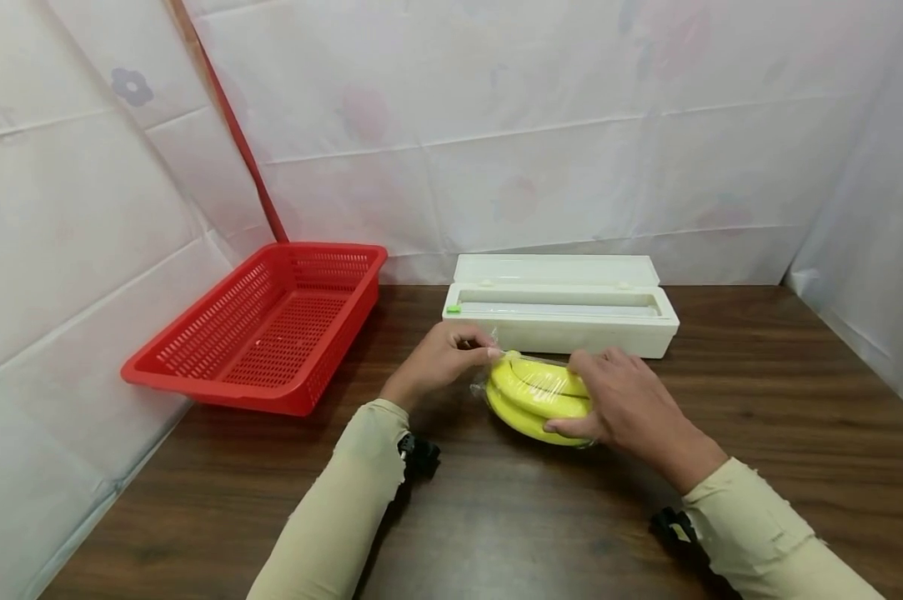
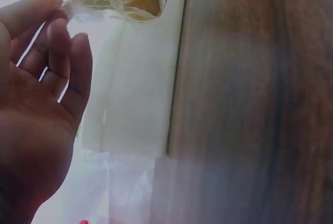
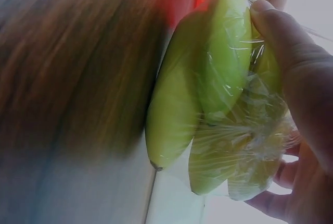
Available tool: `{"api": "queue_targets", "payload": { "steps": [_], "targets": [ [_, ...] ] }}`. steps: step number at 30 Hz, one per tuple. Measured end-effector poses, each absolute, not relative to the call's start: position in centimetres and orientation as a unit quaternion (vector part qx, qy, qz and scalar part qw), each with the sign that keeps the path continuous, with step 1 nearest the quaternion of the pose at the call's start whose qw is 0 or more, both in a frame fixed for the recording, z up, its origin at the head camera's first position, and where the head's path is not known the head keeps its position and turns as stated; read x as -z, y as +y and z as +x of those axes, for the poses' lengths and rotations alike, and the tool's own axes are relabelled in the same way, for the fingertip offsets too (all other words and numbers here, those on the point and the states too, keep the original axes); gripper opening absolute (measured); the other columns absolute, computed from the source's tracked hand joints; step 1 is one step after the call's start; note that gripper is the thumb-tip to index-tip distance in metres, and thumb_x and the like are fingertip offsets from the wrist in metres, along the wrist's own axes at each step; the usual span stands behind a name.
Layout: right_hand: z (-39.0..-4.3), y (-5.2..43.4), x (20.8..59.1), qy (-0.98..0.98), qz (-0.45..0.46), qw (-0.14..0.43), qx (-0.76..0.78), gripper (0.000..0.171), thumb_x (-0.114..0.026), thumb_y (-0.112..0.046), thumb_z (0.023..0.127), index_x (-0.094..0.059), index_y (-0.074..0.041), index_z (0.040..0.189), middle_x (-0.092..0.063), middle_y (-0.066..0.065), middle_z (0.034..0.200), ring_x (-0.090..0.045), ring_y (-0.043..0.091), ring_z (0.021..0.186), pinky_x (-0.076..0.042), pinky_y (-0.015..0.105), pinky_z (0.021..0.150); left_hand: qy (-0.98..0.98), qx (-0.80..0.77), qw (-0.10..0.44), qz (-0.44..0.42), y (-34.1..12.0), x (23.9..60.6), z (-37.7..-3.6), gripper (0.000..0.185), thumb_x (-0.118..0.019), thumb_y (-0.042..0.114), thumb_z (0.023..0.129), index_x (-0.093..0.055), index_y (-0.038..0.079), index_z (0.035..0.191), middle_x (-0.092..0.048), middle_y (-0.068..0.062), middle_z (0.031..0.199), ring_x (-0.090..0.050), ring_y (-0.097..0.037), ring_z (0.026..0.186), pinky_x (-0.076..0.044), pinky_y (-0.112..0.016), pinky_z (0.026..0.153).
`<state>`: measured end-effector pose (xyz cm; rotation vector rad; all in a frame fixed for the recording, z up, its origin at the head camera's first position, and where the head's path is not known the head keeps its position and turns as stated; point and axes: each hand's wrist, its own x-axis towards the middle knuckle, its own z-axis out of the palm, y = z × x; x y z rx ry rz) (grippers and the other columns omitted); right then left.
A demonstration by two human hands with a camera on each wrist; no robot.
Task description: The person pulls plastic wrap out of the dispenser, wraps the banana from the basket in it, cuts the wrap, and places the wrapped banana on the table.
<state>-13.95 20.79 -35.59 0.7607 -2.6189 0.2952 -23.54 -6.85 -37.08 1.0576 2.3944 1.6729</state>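
A bunch of yellow bananas (image 1: 537, 392), covered in clear plastic wrap (image 3: 244, 140), is held between the two hands over the table's middle. My right hand (image 1: 624, 408) grips the bunch from its right side, thumb on the near face and fingers curled over the far side. At the left end, my left hand (image 1: 451, 358) pinches a gathered edge of the wrap between thumb and forefinger; its other fingers are loosely bent in the left wrist view. Creased wrap lies tight over the fruit in the right wrist view.
Behind the bananas stands a white wrap dispenser box (image 1: 556, 333) with its lid raised and a roll inside. A red plastic basket (image 1: 301, 392) sits at the left on the dark wooden table (image 1: 496, 533). Pale sheeting (image 1: 541, 150) hangs around the back and sides.
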Motion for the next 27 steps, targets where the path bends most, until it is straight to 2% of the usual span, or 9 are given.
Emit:
{"api": "queue_targets", "payload": {
  "steps": [7,16,19,22,25,27],
  "targets": [
    [-14.0,20.6,35.5,-0.936,0.271,0.202,-0.103,0.066,-0.079,-0.072,0.066,-0.048,-0.018,0.086,-0.042,-0.008,0.064,-0.041,0.018,0.067,-0.032,0.030,0.055,0.770,-0.533,0.037,0.349,-6.8,36.1,-22.8,0.006,-0.072,0.011,0.092,-0.077,0.010,0.089,-0.070,-0.004,0.089,-0.060,-0.019,0.082,-0.052,-0.031,0.069],
    [-13.9,20.5,35.5,-0.940,0.260,0.188,-0.118,0.066,-0.080,-0.071,0.065,-0.047,-0.018,0.085,-0.044,-0.008,0.064,-0.040,0.019,0.066,-0.033,0.030,0.053,0.814,-0.431,0.024,0.389,-6.2,34.0,-21.5,0.008,-0.073,0.008,0.089,-0.076,0.013,0.085,-0.067,0.003,0.081,-0.056,-0.012,0.073,-0.049,-0.029,0.061],
    [-14.0,20.5,35.5,-0.940,0.257,0.190,-0.121,0.066,-0.081,-0.071,0.065,-0.048,-0.018,0.084,-0.044,-0.008,0.064,-0.040,0.019,0.066,-0.033,0.030,0.053,0.830,-0.371,-0.007,0.417,-5.9,33.3,-21.0,0.009,-0.073,0.006,0.088,-0.075,0.013,0.083,-0.063,0.005,0.077,-0.055,-0.011,0.070,-0.049,-0.027,0.059],
    [-14.0,20.4,35.6,-0.939,0.257,0.193,-0.124,0.066,-0.081,-0.071,0.065,-0.048,-0.018,0.084,-0.045,-0.009,0.064,-0.040,0.018,0.065,-0.034,0.030,0.052,0.846,-0.285,-0.062,0.446,-5.3,32.8,-20.4,0.010,-0.073,0.006,0.087,-0.074,0.014,0.081,-0.060,0.007,0.074,-0.053,-0.009,0.068,-0.046,-0.024,0.061],
    [-14.1,20.4,35.6,-0.938,0.256,0.195,-0.129,0.065,-0.081,-0.071,0.064,-0.049,-0.018,0.085,-0.046,-0.009,0.065,-0.040,0.018,0.066,-0.034,0.029,0.051,0.858,-0.196,-0.121,0.459,-4.8,32.6,-19.9,0.012,-0.072,0.010,0.086,-0.075,0.018,0.079,-0.060,0.011,0.074,-0.052,-0.007,0.067,-0.044,-0.024,0.062],
    [-14.0,20.4,35.6,-0.938,0.255,0.194,-0.130,0.066,-0.082,-0.071,0.064,-0.050,-0.018,0.086,-0.047,-0.009,0.066,-0.041,0.019,0.066,-0.035,0.029,0.051,0.865,-0.168,-0.135,0.453,-4.6,32.6,-19.6,0.012,-0.071,0.012,0.086,-0.076,0.020,0.079,-0.062,0.013,0.074,-0.052,-0.006,0.067,-0.044,-0.024,0.061]
  ]
}}
